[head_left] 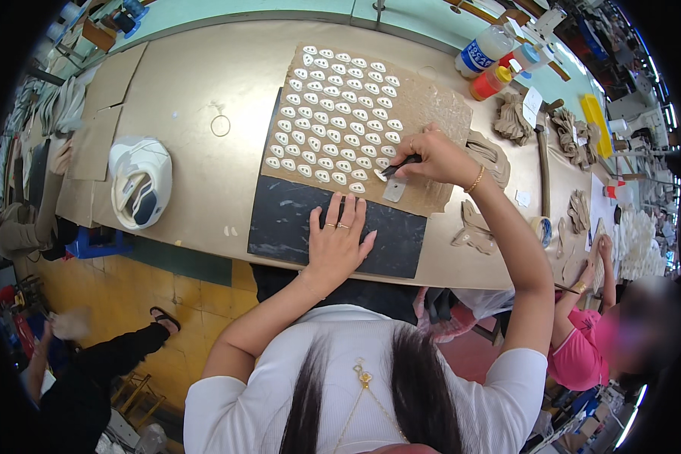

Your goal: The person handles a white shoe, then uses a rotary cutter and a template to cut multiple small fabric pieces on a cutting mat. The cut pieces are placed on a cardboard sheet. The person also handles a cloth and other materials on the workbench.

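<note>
My right hand pinches a short black pointed tool; its kind is not clear. The tool's tip meets a small white piece near the lower right of many rows. These matching white pieces, rounded triangles with small dark holes, lie on a brown cardboard sheet. Just below the tool is a small grey plate with a hole. My left hand rests with fingers spread on the black board, its fingertips at the cardboard's lower edge. That board lies partly under the cardboard.
A white shoe-like form stands at the left, by cardboard pieces. Bottles stand at the back right. Stacked brown cut pieces, a hammer and a tape roll lie right. A co-worker in pink sits farther right.
</note>
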Available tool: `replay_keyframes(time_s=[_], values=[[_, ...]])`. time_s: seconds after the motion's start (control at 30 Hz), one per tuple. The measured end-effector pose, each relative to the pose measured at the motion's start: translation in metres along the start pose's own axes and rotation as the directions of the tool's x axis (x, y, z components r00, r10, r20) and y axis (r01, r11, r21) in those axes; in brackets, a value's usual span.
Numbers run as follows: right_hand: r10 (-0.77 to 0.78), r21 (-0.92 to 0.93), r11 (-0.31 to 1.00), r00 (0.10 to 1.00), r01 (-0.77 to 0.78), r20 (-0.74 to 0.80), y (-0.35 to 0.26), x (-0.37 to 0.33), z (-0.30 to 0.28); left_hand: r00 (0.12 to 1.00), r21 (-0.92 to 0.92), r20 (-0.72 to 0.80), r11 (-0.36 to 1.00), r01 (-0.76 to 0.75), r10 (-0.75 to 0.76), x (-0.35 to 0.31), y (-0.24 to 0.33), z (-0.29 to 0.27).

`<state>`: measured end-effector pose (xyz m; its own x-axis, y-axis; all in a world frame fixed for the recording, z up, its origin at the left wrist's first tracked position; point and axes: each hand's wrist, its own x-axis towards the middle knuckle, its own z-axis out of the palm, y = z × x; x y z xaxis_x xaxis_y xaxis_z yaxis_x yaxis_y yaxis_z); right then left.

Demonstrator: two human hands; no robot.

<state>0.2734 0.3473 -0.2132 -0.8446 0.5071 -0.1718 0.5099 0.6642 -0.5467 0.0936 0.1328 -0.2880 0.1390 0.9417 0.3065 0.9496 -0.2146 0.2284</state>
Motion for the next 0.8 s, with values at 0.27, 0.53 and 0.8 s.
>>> replay_keyframes(time_s=[0.27,0.53,0.8], values=[[-0.136,-0.213,0.969,0.990,0.124,-0.043,-0.018,-0.003,-0.002,1.000,-0.004,-0.007,1.000,-0.003,0.003,0.001,0.000,-0.001],[-0.140,-0.117,0.983,0.990,0.138,-0.002,-0.023,-0.007,-0.005,1.000,-0.014,-0.005,1.000,0.002,-0.002,0.000,-0.002,0.000],[-0.182,0.309,0.936,0.983,0.168,0.019,-0.022,-0.007,-0.003,1.000,-0.012,-0.003,1.000,0.011,-0.011,-0.003,-0.006,-0.002]])
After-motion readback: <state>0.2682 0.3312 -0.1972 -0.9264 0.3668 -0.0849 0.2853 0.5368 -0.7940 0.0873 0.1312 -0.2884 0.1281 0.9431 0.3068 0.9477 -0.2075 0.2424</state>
